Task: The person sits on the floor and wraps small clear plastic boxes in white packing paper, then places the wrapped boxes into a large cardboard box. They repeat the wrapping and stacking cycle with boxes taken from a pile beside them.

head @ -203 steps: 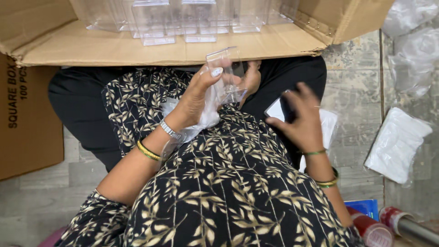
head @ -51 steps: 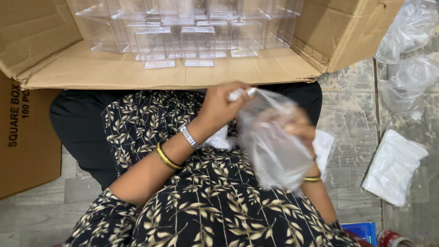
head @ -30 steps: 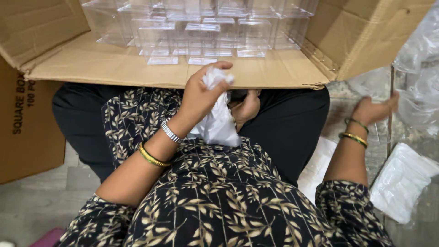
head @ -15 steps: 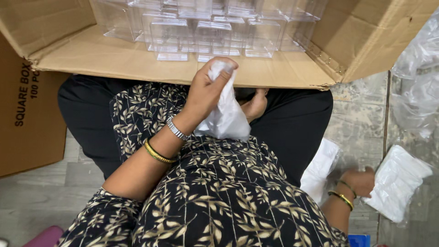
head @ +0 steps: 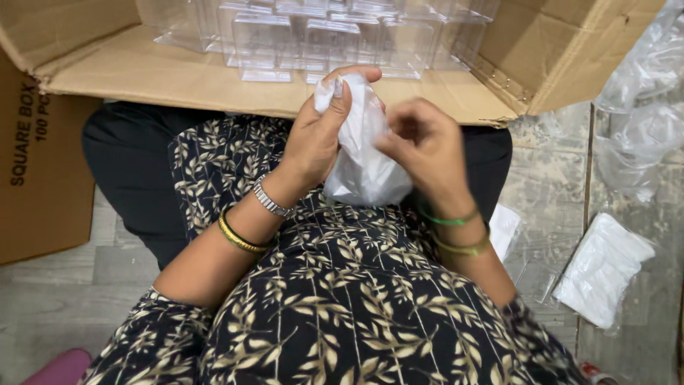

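My left hand point(head: 317, 139) grips a bunch of white plastic bags point(head: 363, 160) by the top, holding them upright over my lap. My right hand point(head: 424, 146) is at the right side of the bunch, thumb and fingers pinching at its upper edge; it is motion-blurred. Both wrists wear bangles, and the left also has a metal watch band. Just beyond the hands lies an open cardboard box point(head: 142, 71) holding several clear plastic square boxes point(head: 328, 36).
A flat packet of white items in clear wrap point(head: 602, 267) lies on the tiled floor at the right, with another white piece point(head: 504, 228) nearer my leg. Crumpled clear plastic bags point(head: 641, 107) lie at far right. A second cardboard carton point(head: 35, 164) stands at left.
My right hand came back from the white packets on the floor at the right and now pinches the bunch of bags. The left hand kept its hold and stayed in place.
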`<act>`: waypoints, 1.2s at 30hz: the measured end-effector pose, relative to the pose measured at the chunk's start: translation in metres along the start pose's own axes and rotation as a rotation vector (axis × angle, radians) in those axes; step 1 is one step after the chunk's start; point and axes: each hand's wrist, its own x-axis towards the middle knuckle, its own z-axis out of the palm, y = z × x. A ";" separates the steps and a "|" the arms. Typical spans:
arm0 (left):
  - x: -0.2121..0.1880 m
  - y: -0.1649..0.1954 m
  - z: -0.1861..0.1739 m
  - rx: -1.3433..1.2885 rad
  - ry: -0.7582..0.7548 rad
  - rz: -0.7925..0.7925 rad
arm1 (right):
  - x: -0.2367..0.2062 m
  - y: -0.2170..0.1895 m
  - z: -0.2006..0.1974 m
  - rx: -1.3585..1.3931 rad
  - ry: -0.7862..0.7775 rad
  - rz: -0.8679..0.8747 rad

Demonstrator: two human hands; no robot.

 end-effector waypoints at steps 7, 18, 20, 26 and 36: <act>-0.014 0.018 -0.022 0.047 0.109 0.088 | 0.026 -0.033 0.065 0.136 -0.020 0.107; -0.004 0.018 -0.055 0.250 0.290 0.023 | 0.032 -0.016 0.055 0.343 0.063 0.200; -0.006 0.017 -0.055 0.208 0.306 0.015 | 0.036 -0.006 0.059 0.285 0.100 0.159; 0.003 0.014 -0.057 0.287 0.353 -0.022 | 0.030 0.019 0.065 0.157 0.086 0.141; 0.026 0.013 -0.091 0.048 0.140 -0.288 | 0.088 -0.017 0.003 0.795 0.149 0.452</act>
